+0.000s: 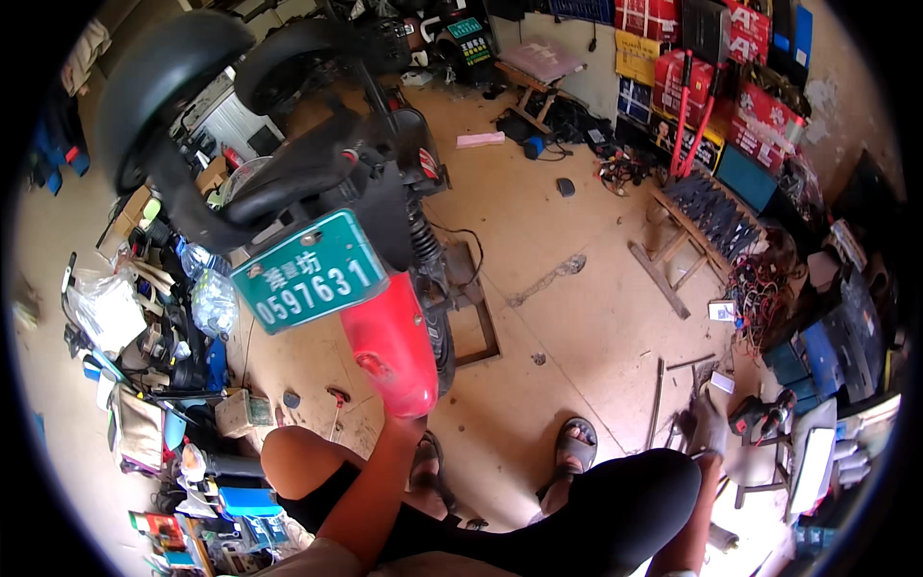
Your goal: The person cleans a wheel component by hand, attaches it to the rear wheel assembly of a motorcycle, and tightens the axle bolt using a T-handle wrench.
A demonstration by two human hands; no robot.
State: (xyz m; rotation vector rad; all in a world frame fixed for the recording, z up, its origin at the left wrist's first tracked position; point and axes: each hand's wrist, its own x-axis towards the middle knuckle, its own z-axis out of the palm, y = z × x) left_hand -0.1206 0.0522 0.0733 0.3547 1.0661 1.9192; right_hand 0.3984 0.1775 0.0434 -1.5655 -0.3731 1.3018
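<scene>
Here, one of the hands (408,422) touches one red fender (389,337).

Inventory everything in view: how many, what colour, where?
Plastic-bodied scooter: one, black, centre-left
Rectangular plates: two, green, scooter's rear and top centre
Glossy curved panel: one, red, below scooter's plate
T-handled tool: one, red-handled, floor left of panel
Cardboard boxes: several, mostly red, upper right
Tangled wires: uncounted, mixed, right
Strapped sandals: two, dark, on feet
Shop clutter: uncountable, mixed, both edges
Left hand: one, bare, panel's lower end, mostly hidden
Right hand: one, bare, lower right, grip unclear
</scene>
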